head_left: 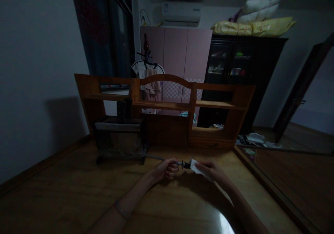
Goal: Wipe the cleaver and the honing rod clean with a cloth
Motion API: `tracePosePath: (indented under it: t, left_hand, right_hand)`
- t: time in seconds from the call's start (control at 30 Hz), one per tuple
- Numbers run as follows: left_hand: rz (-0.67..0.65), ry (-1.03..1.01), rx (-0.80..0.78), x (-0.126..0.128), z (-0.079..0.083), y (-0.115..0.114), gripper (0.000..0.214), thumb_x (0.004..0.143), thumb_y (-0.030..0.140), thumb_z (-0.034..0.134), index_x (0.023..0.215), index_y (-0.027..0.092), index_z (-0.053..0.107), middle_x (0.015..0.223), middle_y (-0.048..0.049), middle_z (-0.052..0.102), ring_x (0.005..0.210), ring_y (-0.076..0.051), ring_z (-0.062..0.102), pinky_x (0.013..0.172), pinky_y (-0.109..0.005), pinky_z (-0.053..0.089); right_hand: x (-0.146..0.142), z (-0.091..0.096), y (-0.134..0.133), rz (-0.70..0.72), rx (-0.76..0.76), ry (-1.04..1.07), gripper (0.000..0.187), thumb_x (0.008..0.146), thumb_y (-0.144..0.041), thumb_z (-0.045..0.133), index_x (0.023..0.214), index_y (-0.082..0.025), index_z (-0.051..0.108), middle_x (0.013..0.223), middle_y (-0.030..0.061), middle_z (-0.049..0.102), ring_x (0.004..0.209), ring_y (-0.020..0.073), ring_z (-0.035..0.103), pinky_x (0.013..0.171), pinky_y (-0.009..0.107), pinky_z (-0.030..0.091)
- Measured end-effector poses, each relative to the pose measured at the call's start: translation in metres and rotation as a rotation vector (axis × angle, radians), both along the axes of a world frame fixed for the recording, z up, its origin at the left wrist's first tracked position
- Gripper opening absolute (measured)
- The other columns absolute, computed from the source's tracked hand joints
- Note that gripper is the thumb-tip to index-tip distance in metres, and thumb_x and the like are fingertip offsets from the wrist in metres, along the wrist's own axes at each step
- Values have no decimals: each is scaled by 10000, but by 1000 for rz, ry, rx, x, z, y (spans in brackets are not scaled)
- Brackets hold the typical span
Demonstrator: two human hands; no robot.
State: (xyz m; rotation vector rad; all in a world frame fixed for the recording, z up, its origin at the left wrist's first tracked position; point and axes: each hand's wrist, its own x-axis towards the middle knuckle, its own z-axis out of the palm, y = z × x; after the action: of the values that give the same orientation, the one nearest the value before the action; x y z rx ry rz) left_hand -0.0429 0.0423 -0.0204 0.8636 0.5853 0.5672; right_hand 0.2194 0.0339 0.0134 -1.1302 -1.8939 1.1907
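A glossy, yellowish-brown wooden bench (167,206) fills the near part of the scene, with a white patch of light at its near right. Above it, the left hand (168,168), with a thin band (121,209) on its wrist, has its fingers curled around a long, thin grey rod (155,156). The rod runs level from a small guard and short black handle (187,165) at the right toward the far left. The right hand (208,170) grips a crumpled white cloth (196,167) at the right end of the handle.

Farther back on the left stands a dark-framed, box-shaped case (117,126) with a pale band across its upper front and a black upright block (123,111) on top. The rod's left end overlaps the case's lower right corner in view; whether they touch cannot be told.

Behind, a brown wooden shelf unit (164,77) with an arched middle rail spans the bench. Beyond it hang pale clothes (152,79), before a tall pink wardrobe (176,49). On the far right, a black glass-doored cabinet (263,58) carries yellow packs (271,27) and a white bundle (261,6).
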Motion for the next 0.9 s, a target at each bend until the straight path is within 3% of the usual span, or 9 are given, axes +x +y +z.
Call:
tracePosePath:
  t: [0.23,0.37,0.47,0.6,0.73,0.9]
  left_hand:
    - [83,-88,18,-1,-3,5,477,774,414,530,528,218,172,438,94,155,352,-34,96,387,-228,63]
    - [135,-96,15,0,-4,4,479,762,427,521,534,220,155,433,95,150,345,-34,86,373,-221,46]
    - [111,-28,29,4,-1,-1,478,743,436,532,533,220,161,435,95,155,345,-33,99,370,-220,47]
    - [135,54,49,7,2,-5,491,722,466,542,531,221,162,439,96,153,346,-32,111,369,-216,54]
    - [117,11,33,7,1,-3,484,733,442,544,525,223,165,428,97,161,345,-35,99,360,-219,46]
    - [168,-57,-21,5,-5,2,474,753,400,532,510,226,163,404,98,152,333,-39,88,346,-217,39]
  right_hand:
    - [15,-10,8,-214,-120,162,457,737,-565,604,792,-125,716,686,64,675,573,176,569,500,260,389]
    - [10,-15,10,-300,-119,345,505,773,-598,549,894,-128,689,735,64,681,575,177,576,504,262,406]
    - [4,-14,8,-277,-139,419,512,777,-611,538,889,-134,689,771,70,680,610,185,590,538,268,431]
    - [-1,-13,4,-205,-191,366,524,769,-616,542,889,-131,701,801,86,693,660,211,613,588,294,459]
    - [-5,-13,4,-177,-63,256,470,745,-587,594,887,-155,714,954,77,694,810,224,623,677,289,467]
    - [-10,-8,1,-139,119,107,457,763,-554,595,963,-157,705,880,67,698,783,220,624,665,298,468]
